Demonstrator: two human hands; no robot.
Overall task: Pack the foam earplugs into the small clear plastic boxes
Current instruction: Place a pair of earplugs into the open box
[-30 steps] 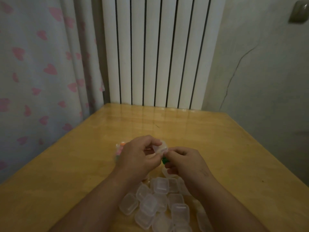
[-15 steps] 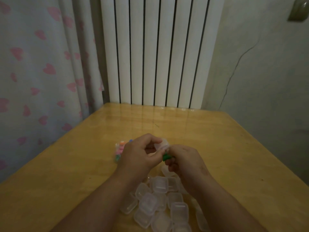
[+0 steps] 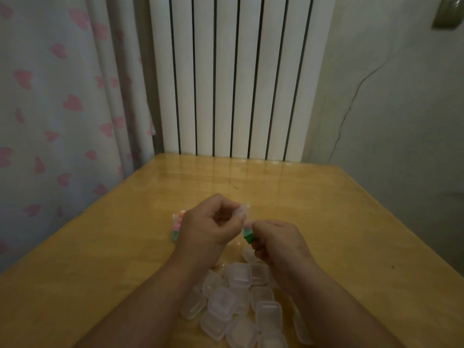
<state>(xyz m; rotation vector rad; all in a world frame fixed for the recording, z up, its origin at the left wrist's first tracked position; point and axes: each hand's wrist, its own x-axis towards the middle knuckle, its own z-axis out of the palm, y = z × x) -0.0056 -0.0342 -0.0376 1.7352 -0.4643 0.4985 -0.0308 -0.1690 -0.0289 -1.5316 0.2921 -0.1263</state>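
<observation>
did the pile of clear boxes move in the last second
No. The pile of clear boxes lies just as far from the far edge of the table as before.

We see both hands close together over the wooden table [image 3: 326, 222]. The left hand [image 3: 208, 229] pinches a small clear box [image 3: 242, 212] at its fingertips. The right hand [image 3: 276, 241] grips a green earplug [image 3: 248, 236] just beside that box, and we cannot tell whether they touch. Near us lies a heap of clear boxes [image 3: 238, 302], partly under the forearms. Left of the left hand sits a cluster of coloured earplugs [image 3: 177, 226]. At the far end stand a white radiator [image 3: 236, 76] and a heart-print curtain [image 3: 50, 96].
</observation>
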